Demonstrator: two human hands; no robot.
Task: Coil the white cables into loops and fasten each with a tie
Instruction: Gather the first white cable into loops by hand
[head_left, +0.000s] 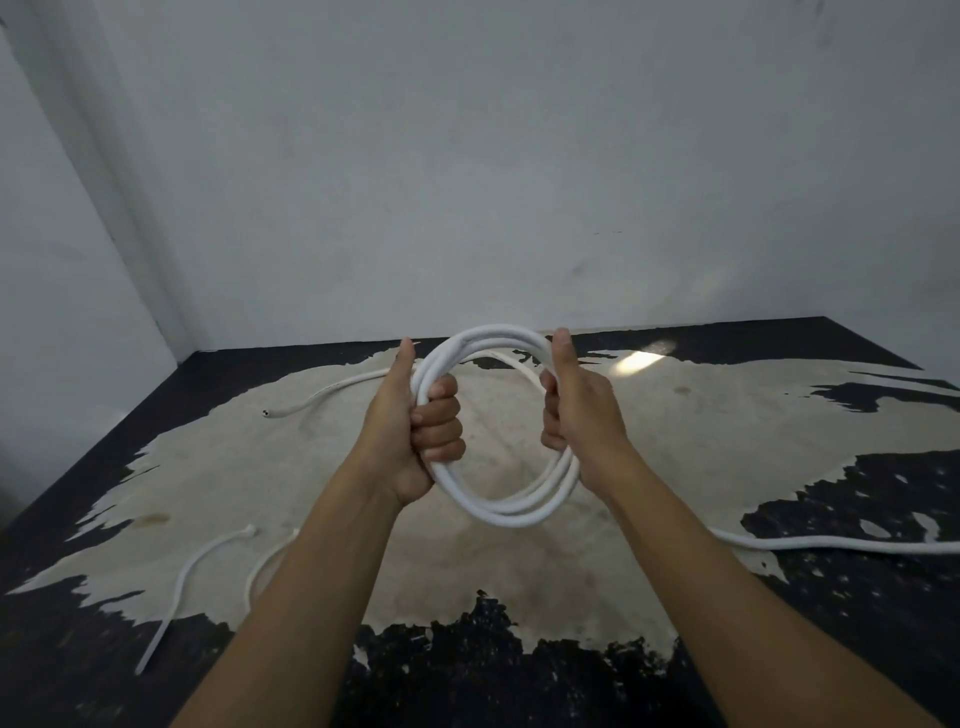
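Observation:
A white cable coil of about three loops is held upright above the worn table. My left hand is shut around the coil's left side, thumb up. My right hand grips the coil's right side, thumb up as well. A loose tail of the cable runs from the coil to the left across the table and ends in a cut tip. Another white cable length lies on the table to the right, passing behind my right forearm. No tie shows anywhere in the view.
The table has a black top worn through to pale patches. Two shorter white cable pieces lie at the front left, one partly hidden by my left forearm. Grey walls close the back and left.

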